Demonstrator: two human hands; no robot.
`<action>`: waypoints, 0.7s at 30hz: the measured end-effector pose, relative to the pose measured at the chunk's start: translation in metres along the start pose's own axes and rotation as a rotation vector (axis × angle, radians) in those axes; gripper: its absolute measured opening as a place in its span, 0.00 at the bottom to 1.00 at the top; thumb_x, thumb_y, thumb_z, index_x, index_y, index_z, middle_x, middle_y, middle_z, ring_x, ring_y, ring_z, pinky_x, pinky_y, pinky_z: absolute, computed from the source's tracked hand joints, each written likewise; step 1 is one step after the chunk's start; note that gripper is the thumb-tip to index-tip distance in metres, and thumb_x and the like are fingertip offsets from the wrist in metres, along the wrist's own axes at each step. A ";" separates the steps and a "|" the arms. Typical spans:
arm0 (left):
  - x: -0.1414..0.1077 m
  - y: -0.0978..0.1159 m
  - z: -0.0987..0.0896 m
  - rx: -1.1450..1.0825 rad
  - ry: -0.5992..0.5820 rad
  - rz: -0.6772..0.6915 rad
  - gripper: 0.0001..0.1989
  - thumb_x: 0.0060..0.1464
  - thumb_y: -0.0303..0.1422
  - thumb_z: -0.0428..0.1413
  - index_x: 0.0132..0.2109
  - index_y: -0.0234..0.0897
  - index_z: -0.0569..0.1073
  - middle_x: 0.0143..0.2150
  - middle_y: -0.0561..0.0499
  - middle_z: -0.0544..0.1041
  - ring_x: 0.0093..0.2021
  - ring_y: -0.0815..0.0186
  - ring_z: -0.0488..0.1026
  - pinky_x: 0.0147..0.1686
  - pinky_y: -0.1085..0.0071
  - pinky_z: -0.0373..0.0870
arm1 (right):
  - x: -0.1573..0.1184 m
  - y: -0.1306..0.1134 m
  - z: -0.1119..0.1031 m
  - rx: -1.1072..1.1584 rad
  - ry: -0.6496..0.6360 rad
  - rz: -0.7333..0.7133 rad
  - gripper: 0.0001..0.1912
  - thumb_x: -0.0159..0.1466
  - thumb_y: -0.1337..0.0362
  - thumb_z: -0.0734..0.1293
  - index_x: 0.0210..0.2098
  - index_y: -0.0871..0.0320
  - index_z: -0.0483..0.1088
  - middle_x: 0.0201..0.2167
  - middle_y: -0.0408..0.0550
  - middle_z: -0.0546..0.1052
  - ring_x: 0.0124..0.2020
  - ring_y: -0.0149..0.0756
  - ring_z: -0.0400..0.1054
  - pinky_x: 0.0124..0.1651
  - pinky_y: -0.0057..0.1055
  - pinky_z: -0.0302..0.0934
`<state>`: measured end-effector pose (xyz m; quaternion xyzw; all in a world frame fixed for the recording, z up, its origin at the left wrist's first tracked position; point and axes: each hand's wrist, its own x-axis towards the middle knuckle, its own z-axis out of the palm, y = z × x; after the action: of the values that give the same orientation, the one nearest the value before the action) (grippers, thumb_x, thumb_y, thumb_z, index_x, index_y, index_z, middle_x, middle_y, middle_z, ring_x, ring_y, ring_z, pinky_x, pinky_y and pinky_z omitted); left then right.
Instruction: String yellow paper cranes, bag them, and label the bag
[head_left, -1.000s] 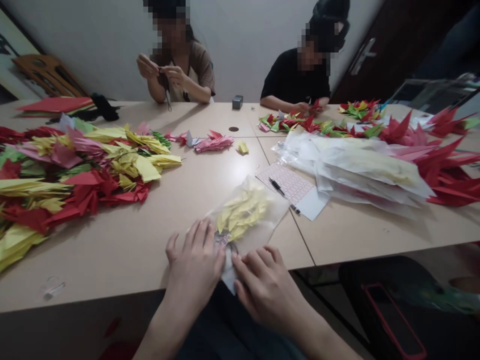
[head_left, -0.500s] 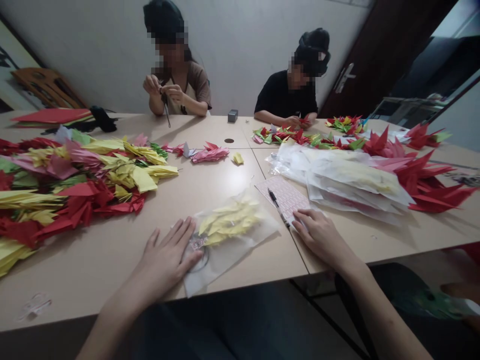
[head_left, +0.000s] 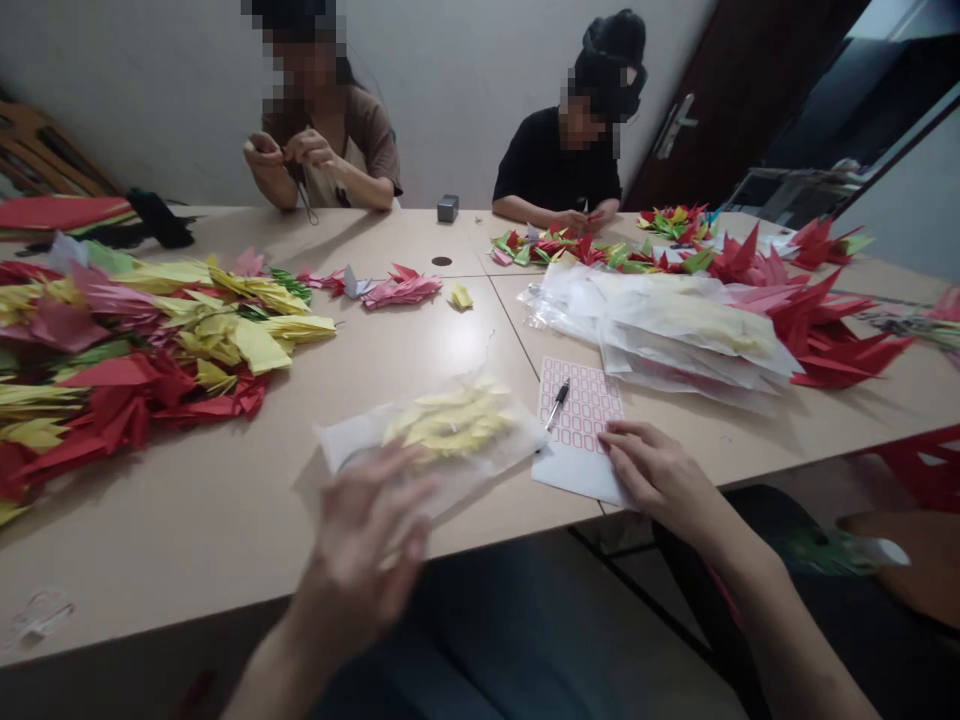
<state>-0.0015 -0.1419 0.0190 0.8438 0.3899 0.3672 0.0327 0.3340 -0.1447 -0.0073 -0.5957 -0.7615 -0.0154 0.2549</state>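
A clear plastic bag [head_left: 457, 455] packed with yellow paper cranes [head_left: 450, 422] lies flat on the bench [head_left: 225, 530], near its front edge. The left hand [head_left: 367, 540] is blurred, its fingers spread and holding nothing, just over the bag's near edge; whether it touches the bag can't be told. The right hand [head_left: 656, 475] lies open and palm down, its fingertips [head_left: 606, 442] on the lower corner of a white label sheet [head_left: 581, 420] with a pen [head_left: 556, 405] lying on it. Just past the sheet sits a stack of filled plastic bags [head_left: 675, 340], with red paper cranes [head_left: 832, 340] beside it. A big heap of red, yellow and pink paper cranes [head_left: 150, 340] covers the bench's left side. Across the bench, a person in a black top [head_left: 551, 165] and a person in a brown top [head_left: 352, 140] work with their own hands raised or low over the paper
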 end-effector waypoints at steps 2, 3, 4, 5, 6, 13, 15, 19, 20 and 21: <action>-0.001 0.038 0.016 -0.327 -0.139 0.100 0.13 0.53 0.21 0.50 0.43 0.36 0.73 0.42 0.45 0.78 0.47 0.63 0.74 0.48 0.68 0.68 | -0.005 0.006 -0.002 0.004 -0.038 0.008 0.14 0.66 0.63 0.59 0.44 0.60 0.74 0.44 0.57 0.74 0.45 0.45 0.71 0.49 0.46 0.67; -0.002 0.055 0.028 -0.472 -0.249 0.088 0.11 0.54 0.22 0.50 0.42 0.36 0.74 0.38 0.46 0.79 0.41 0.65 0.76 0.44 0.70 0.70 | -0.008 0.007 -0.004 0.013 -0.046 0.016 0.14 0.66 0.63 0.59 0.43 0.59 0.74 0.43 0.56 0.74 0.45 0.44 0.71 0.48 0.44 0.67; -0.003 0.069 0.041 -0.592 -0.369 0.034 0.11 0.54 0.25 0.50 0.43 0.35 0.75 0.36 0.46 0.80 0.38 0.64 0.76 0.41 0.70 0.71 | -0.011 0.006 -0.006 0.024 -0.053 0.028 0.13 0.65 0.62 0.60 0.43 0.59 0.74 0.43 0.56 0.75 0.44 0.43 0.71 0.47 0.43 0.68; -0.004 0.079 0.056 -0.683 -0.464 -0.076 0.12 0.54 0.29 0.52 0.44 0.35 0.76 0.37 0.45 0.80 0.38 0.61 0.76 0.42 0.66 0.71 | -0.014 0.004 -0.009 0.035 -0.061 0.038 0.13 0.65 0.62 0.61 0.43 0.59 0.74 0.42 0.55 0.75 0.44 0.42 0.71 0.47 0.42 0.68; -0.004 0.087 0.071 -0.781 -0.592 -0.219 0.14 0.54 0.33 0.54 0.47 0.35 0.76 0.42 0.42 0.79 0.42 0.57 0.76 0.44 0.64 0.71 | -0.017 0.002 -0.011 0.047 -0.076 0.043 0.13 0.65 0.62 0.61 0.43 0.58 0.74 0.43 0.55 0.74 0.45 0.42 0.71 0.48 0.42 0.68; 0.009 0.106 0.145 -1.588 -0.560 -0.939 0.26 0.51 0.46 0.57 0.51 0.30 0.74 0.46 0.38 0.78 0.44 0.56 0.76 0.41 0.66 0.70 | -0.031 -0.005 -0.027 0.106 -0.183 0.061 0.11 0.63 0.62 0.66 0.44 0.57 0.71 0.49 0.55 0.72 0.49 0.42 0.68 0.50 0.42 0.66; 0.016 0.114 0.152 -1.675 -0.508 -1.009 0.28 0.50 0.47 0.58 0.49 0.27 0.75 0.44 0.37 0.79 0.41 0.57 0.77 0.38 0.68 0.70 | -0.033 -0.003 -0.029 0.151 -0.199 0.048 0.10 0.63 0.64 0.66 0.43 0.57 0.71 0.49 0.55 0.72 0.48 0.41 0.69 0.49 0.40 0.68; 0.025 0.134 0.162 -1.766 -0.319 -1.183 0.26 0.47 0.45 0.61 0.46 0.26 0.76 0.43 0.37 0.79 0.40 0.57 0.77 0.37 0.68 0.72 | -0.036 0.003 -0.033 0.205 -0.178 0.040 0.07 0.63 0.64 0.65 0.40 0.56 0.72 0.47 0.54 0.74 0.49 0.40 0.70 0.49 0.40 0.68; 0.026 0.137 0.164 -1.765 -0.271 -1.218 0.26 0.47 0.45 0.62 0.46 0.27 0.77 0.44 0.37 0.79 0.41 0.57 0.77 0.38 0.68 0.72 | -0.037 0.004 -0.034 0.207 -0.172 0.036 0.07 0.63 0.64 0.65 0.40 0.56 0.72 0.47 0.53 0.74 0.49 0.40 0.70 0.50 0.40 0.67; 0.025 0.140 0.166 -1.756 -0.236 -1.241 0.25 0.47 0.44 0.62 0.46 0.28 0.76 0.45 0.38 0.78 0.41 0.57 0.77 0.38 0.66 0.73 | -0.038 0.005 -0.035 0.209 -0.169 0.033 0.07 0.63 0.64 0.65 0.40 0.56 0.72 0.47 0.53 0.74 0.50 0.40 0.70 0.50 0.40 0.67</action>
<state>0.2055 -0.1835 -0.0392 0.2109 0.3445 0.3543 0.8434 0.3574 -0.1893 0.0065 -0.5775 -0.7679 0.1181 0.2507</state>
